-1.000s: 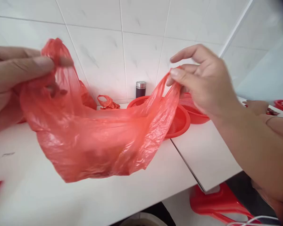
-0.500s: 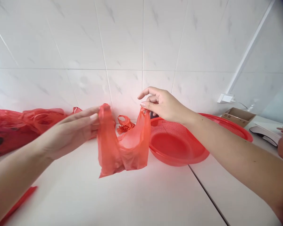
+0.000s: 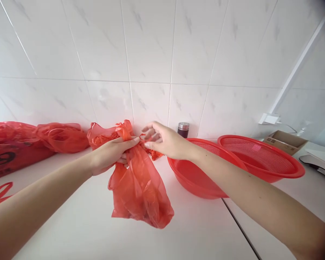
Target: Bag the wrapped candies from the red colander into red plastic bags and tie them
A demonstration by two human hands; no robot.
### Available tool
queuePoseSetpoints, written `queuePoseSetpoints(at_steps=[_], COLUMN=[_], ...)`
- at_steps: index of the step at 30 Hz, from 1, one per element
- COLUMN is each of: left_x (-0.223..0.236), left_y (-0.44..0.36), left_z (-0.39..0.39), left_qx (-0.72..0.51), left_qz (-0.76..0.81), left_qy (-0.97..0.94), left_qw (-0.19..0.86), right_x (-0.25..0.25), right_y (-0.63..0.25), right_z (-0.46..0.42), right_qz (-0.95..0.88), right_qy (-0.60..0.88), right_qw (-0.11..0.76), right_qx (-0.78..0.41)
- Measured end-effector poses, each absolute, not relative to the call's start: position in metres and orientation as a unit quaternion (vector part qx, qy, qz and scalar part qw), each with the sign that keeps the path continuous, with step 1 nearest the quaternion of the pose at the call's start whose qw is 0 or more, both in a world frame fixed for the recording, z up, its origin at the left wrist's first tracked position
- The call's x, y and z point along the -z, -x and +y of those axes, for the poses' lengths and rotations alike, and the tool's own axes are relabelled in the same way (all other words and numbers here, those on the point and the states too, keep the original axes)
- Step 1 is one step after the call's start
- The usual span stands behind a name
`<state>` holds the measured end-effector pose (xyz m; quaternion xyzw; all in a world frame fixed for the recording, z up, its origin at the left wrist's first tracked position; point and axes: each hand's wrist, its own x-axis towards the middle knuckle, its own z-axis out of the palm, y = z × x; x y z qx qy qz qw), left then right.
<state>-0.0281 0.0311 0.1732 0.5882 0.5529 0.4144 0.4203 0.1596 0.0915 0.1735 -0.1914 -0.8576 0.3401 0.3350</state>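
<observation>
A thin red plastic carrier bag (image 3: pixel 143 187) hangs above the white table, gathered at its neck. My left hand (image 3: pixel 111 153) is closed round the neck, thumb on top, with one handle sticking up above it. Just to the right is my right hand (image 3: pixel 164 139), its fingers loosely curled and apart beside the bag's neck. A small strip of red plastic shows near its fingertips; whether they touch it I cannot tell. Behind that hand, a crumpled red bag (image 3: pixel 157 155) lies partly hidden.
Two red plastic colanders, a nearer one (image 3: pixel 189 177) and a farther one (image 3: pixel 287 172), stand right. Behind them are a dark bottle with a silver lid (image 3: pixel 183 126) and a cardboard box (image 3: pixel 285 142). Red bags (image 3: pixel 13 148) are heaped left along the tiled wall (image 3: pixel 151 54).
The bag was held spread by its two handles, one in each hand. Now its top is bunched in my left hand, and my right hand has released its handle. The view has shifted slightly.
</observation>
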Motion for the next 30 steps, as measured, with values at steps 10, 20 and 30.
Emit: queuePoseSetpoints(at_steps=[10, 20, 30], left_x=[-0.166, -0.174, -0.128], left_y=[0.024, 0.030, 0.022], left_z=[0.032, 0.025, 0.024], left_qx=[-0.352, -0.298, -0.301], left_qz=[0.502, 0.460, 0.533], left_qy=[-0.617, -0.712, -0.791], left_qw=[0.492, 0.439, 0.011], right_x=[-0.157, -0.164, -0.103], right_y=[-0.163, -0.174, -0.157], right_z=[0.093, 0.037, 0.074], right_qz=[-0.836, -0.878, -0.749], right_qy=[0.244, 0.159, 0.195], right_qw=[0.394, 0.350, 0.346], right_qx=[-0.295, -0.286, -0.530])
